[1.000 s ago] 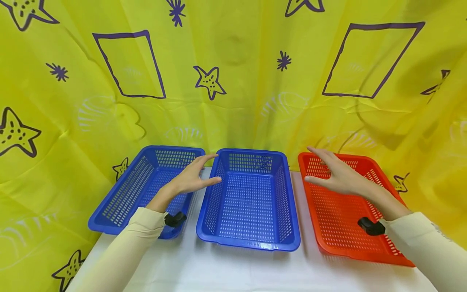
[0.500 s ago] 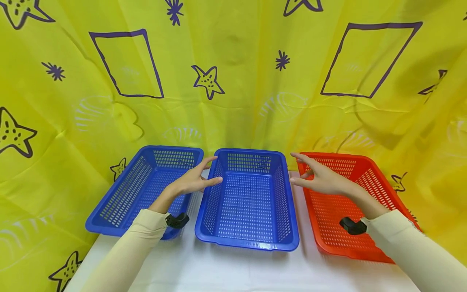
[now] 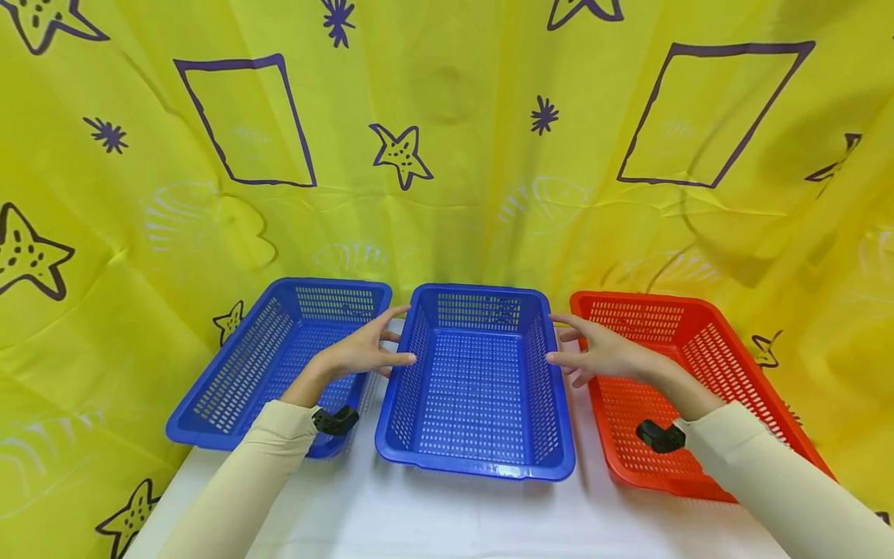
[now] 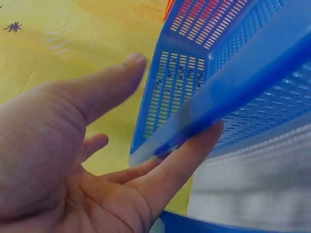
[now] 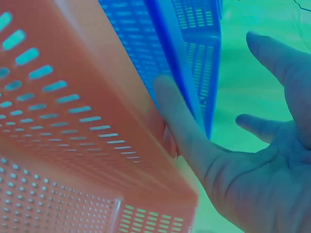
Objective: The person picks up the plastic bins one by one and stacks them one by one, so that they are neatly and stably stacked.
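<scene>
In the head view a blue perforated plastic basket (image 3: 482, 469) stands in the middle with nothing in it. My left hand (image 3: 359, 351) is at its left side, thumb over the rim and fingers outside. The left wrist view shows a finger (image 4: 177, 167) against the outer wall under the rim, the thumb (image 4: 114, 85) held apart. At the right side, my right hand (image 3: 608, 351) reaches over the red basket (image 3: 670, 487). In the right wrist view its index finger (image 5: 187, 131) lies along the blue basket's outside (image 5: 170, 48), while the thumb stays clear of the rim.
Another blue basket (image 3: 209, 435) sits at the left, angled, nothing in it. All three baskets stand on a white-covered table (image 3: 447, 520). A yellow curtain (image 3: 461, 225) with starfish drawings hangs right behind them. Narrow gaps separate the baskets.
My right hand has moved left from over the red basket to the middle basket's right side. My left hand has lowered slightly onto the left side. The baskets have not moved.
</scene>
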